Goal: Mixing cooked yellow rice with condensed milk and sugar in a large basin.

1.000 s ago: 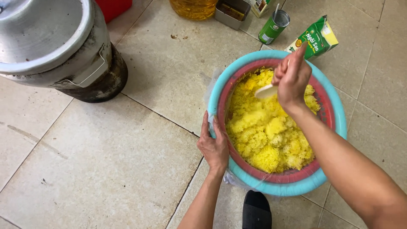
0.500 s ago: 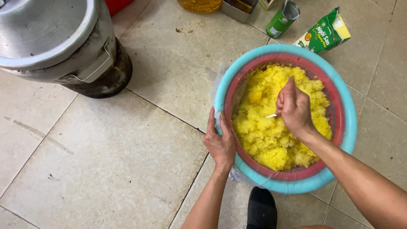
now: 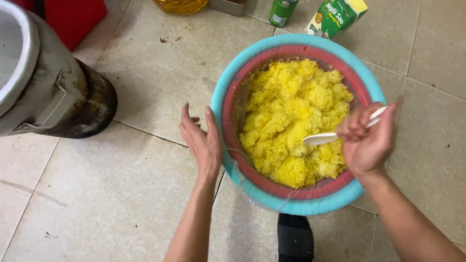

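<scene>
A round basin with a teal outer rim [image 3: 228, 87] and a red inner basket sits on the tiled floor, heaped with yellow sticky rice [image 3: 296, 116]. My right hand [image 3: 366, 140] grips a white plastic spoon [image 3: 325, 139] whose bowl lies over the rice near the right side. My left hand [image 3: 201, 140] is flat, fingers apart, resting against the basin's left outer wall.
A large blackened metal pot with a lid [image 3: 48, 82] stands at the left. Behind the basin are a green can [image 3: 282, 10], a green carton [image 3: 337, 17], a bottle of yellow oil [image 3: 180, 5] and a red container [image 3: 73, 14]. A dark sandal [image 3: 295, 237] is below.
My right hand has swung the spoon from the basin's far rim, through the middle, to the right side of the rice. The left hand stayed on the rim, fingers now more spread.
</scene>
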